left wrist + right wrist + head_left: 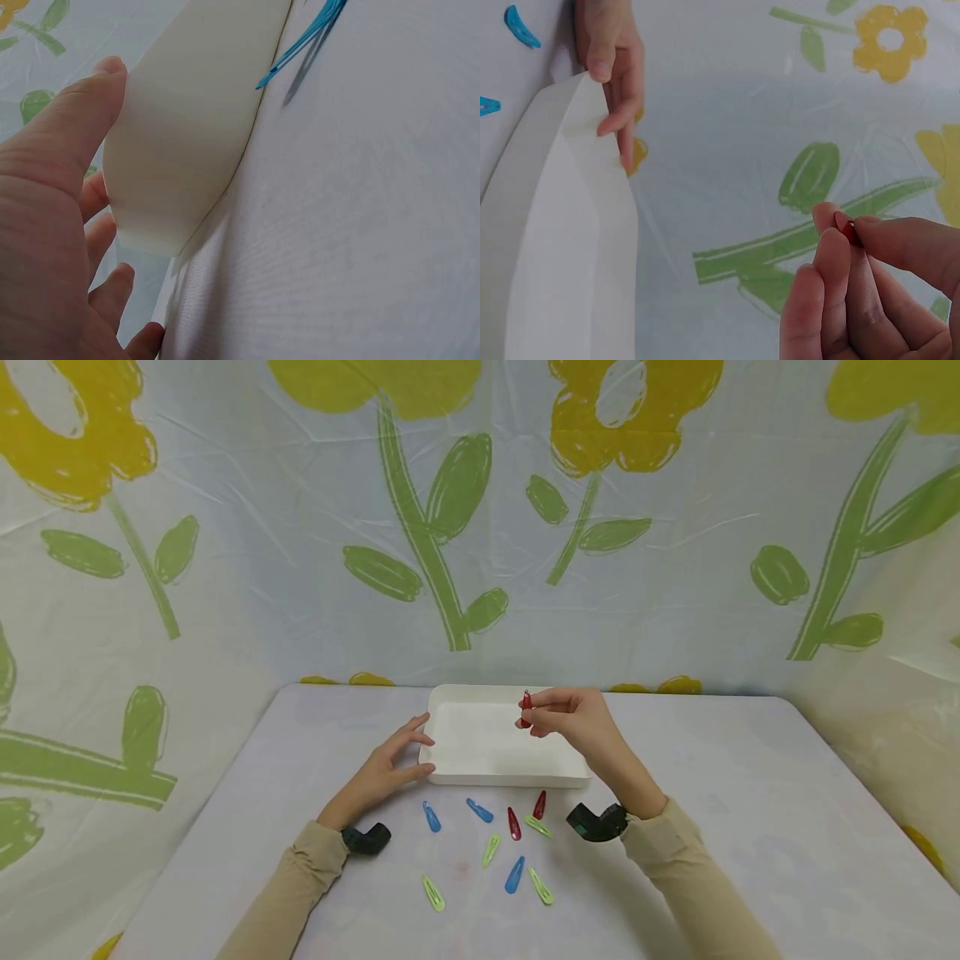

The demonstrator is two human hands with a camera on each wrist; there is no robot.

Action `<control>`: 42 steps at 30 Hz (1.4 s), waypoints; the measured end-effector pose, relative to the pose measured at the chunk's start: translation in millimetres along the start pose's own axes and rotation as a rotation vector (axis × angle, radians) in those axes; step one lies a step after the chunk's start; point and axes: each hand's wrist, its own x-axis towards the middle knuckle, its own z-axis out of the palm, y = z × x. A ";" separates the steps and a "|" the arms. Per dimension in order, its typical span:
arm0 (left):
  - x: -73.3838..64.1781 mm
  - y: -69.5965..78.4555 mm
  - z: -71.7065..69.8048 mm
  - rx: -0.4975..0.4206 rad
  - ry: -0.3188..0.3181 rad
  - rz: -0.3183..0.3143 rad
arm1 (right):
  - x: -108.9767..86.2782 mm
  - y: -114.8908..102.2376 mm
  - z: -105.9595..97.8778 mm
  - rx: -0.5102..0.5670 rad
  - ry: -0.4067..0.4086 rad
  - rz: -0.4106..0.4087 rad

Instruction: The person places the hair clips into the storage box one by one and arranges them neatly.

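Between thumb and fingertips, my right hand [573, 717] pinches a red snap hair clip [527, 706] above the white tray [480, 779]. In the right wrist view, only a small part of that red clip [847, 228] shows past the fingers. My left hand [390, 762] rests at the tray's left end, its fingers spread and fairly straight along the edge. The left wrist view shows the thumb on the rim of the tray wall [187, 112]. In front of the tray lie red clips [513, 823], blue clips [514, 875] and green clips [432, 892], scattered loosely.
A pale cloth covers the table [750, 827]. Behind it hangs a flower-printed sheet [300, 527], which also runs along both sides. Each wrist carries a dark camera mount, such as the right one [597, 823]. One green clip [537, 826] lies against a red clip [540, 804].
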 end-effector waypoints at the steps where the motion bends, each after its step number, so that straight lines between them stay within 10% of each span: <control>1: -0.4 3.4 -0.5 -0.002 -0.001 0.000 | 2.1 -0.8 0.8 0.005 0.006 0.006; 42: -1.0 9.5 -1.0 0.010 0.011 -0.003 | 95.3 18.4 46.2 0.167 0.088 -0.003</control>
